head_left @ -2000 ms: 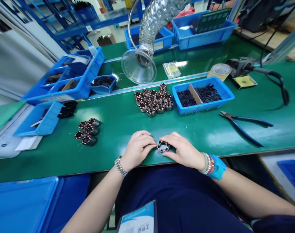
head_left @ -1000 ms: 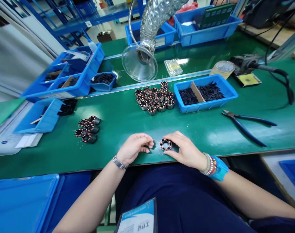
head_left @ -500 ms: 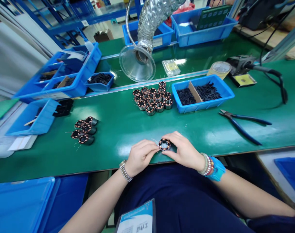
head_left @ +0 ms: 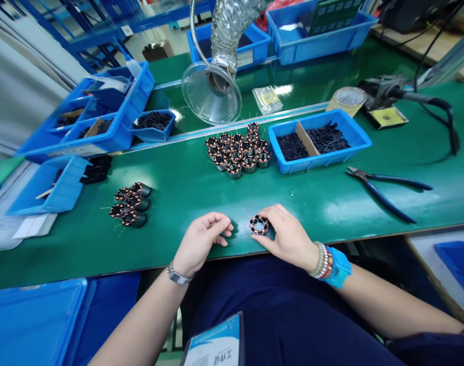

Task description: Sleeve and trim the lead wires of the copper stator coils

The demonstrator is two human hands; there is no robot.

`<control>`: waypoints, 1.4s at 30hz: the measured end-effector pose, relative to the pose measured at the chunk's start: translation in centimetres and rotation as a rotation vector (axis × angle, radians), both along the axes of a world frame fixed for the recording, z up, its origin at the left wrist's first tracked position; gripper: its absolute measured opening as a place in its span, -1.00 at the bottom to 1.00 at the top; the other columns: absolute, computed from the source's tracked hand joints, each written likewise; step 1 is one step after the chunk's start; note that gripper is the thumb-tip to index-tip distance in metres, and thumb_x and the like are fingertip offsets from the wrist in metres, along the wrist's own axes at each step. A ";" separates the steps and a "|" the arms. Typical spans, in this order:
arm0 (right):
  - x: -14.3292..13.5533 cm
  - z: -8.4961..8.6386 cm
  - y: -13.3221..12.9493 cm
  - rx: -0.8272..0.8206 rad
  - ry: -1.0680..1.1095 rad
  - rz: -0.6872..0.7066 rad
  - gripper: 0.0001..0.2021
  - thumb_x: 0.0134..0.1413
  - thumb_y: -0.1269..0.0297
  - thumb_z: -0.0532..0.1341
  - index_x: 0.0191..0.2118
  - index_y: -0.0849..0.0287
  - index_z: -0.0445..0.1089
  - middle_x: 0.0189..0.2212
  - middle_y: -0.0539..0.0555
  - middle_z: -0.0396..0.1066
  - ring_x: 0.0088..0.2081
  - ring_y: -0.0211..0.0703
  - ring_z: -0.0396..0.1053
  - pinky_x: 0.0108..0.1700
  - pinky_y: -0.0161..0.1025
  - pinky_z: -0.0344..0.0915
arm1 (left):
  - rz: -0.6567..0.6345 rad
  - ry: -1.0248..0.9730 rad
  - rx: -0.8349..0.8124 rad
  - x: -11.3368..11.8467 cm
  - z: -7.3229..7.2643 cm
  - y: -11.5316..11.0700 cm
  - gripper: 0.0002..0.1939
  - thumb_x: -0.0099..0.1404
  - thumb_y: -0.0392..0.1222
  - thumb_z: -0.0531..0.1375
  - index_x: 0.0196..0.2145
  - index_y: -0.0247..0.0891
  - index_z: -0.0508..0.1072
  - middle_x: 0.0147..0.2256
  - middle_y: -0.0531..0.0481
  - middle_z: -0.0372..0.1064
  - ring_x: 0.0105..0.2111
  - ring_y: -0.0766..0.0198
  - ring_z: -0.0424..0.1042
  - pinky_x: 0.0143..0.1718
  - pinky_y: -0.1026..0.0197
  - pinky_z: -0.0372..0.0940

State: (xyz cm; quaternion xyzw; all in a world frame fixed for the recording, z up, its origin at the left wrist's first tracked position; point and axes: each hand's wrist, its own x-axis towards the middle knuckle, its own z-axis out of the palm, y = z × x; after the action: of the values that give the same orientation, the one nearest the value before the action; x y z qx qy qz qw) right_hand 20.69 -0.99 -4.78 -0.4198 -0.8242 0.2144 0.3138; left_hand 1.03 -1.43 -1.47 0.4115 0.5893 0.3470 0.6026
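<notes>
My right hand (head_left: 287,234) is closed on a small ring-shaped motor stator (head_left: 253,231) with copper windings, gripping it between thumb and fingers near the bench's front edge. A thin wire sticks up from the stator to the left. My left hand (head_left: 203,239) is apart from it, a little to the left, with loosely bent fingers and nothing visible in them. Behind the hands stands a cluster of several similar stators (head_left: 235,155). Farther left lies a smaller group of stators (head_left: 135,203), some tilted, with fine wires sticking out.
A blue divided bin (head_left: 319,162) holds short black pieces; blue-handled cutters (head_left: 388,193) lie right of it. A clear extraction hood (head_left: 212,101) hangs over the back. Tape roll (head_left: 346,101) and blue bins (head_left: 102,142) also stand on the green bench (head_left: 178,193).
My left hand has let go of the stator's edge or wire and moved left, away from it. My right hand still holds the stator. The view has shifted slightly.
</notes>
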 end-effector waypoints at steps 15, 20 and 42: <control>0.0 0.0 0.0 0.005 0.000 0.007 -0.74 -0.03 0.23 0.17 -0.20 0.21 0.22 -0.26 0.18 0.31 -0.21 -0.05 0.24 -0.20 -0.08 0.25 | -0.119 0.008 -0.155 0.6 0.6 1.2 -0.86 -0.01 -0.21 0.19 -0.57 -0.36 0.40 -0.55 -0.01 0.35 -0.56 0.41 0.30 -0.61 0.41 0.22; 0.0 0.0 0.0 0.008 -0.013 0.008 -0.74 -0.03 0.23 0.17 -0.21 0.22 0.21 -0.25 0.18 0.31 -0.21 -0.05 0.23 -0.20 -0.09 0.25 | -0.090 -0.095 -0.189 0.4 0.5 1.1 -0.88 -0.02 -0.24 0.20 -0.57 -0.37 0.40 -0.57 0.00 0.34 -0.57 0.41 0.29 -0.62 0.41 0.22; 0.0 -0.3 0.0 0.000 -0.039 -0.029 -0.70 -0.07 0.18 0.21 -0.25 0.23 0.19 -0.30 0.16 0.28 -0.24 -0.06 0.21 -0.23 -0.11 0.23 | -0.166 0.249 0.068 -0.1 -0.1 0.0 -0.81 0.07 -0.13 0.18 -0.39 -0.32 0.44 -0.48 0.01 0.37 -0.53 0.39 0.30 -0.54 0.36 0.24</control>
State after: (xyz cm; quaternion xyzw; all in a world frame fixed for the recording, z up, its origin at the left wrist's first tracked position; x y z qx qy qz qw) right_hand 20.68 -0.99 -5.07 -0.4359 -0.8239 0.2018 0.3008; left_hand 0.89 -1.39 -1.57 0.5188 0.6113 0.2619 0.5372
